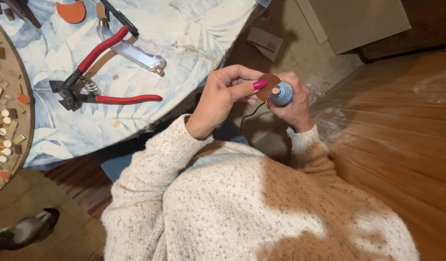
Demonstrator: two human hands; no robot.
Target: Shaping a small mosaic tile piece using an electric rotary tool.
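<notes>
**A:** Seen from overhead: a person in a speckled cream sweater [242, 208] holds work clear of the table's right edge, above the wooden floor [402, 121]. What do the hands have?

**B:** The left hand [223, 96] pinches a small copper-brown disc [268, 86] between thumb and fingertips. The right hand [295, 104] is wrapped closed around a blue-grey handheld tool [282, 94], whose round tip sits against the disc's edge. A thin dark cord [249, 115] hangs below the hands.

**A:** How far along does the work look?

**B:** Hard to say. The disc is already rounded, so by my reading this is edge-smoothing well under way, but the rim is too small in the picture to tell what remains rough. On the table's left edge a round board [10, 121] is partly filled with small tiles, and gaps show, so that looks unfinished.

**A:** What else lies around?

**B:** Red-handled nippers [95, 82] lie open on the leaf-patterned cloth [184, 29], with a clear-handled cutter [133, 52] just beside them. An orange piece [71, 10] sits near the far edge. Cardboard scraps [265, 42] lie on the floor beyond the table.

**A:** Anything in the way?

**B:** Nothing stands between the hands. The dangling cord hangs close beneath them.
</notes>
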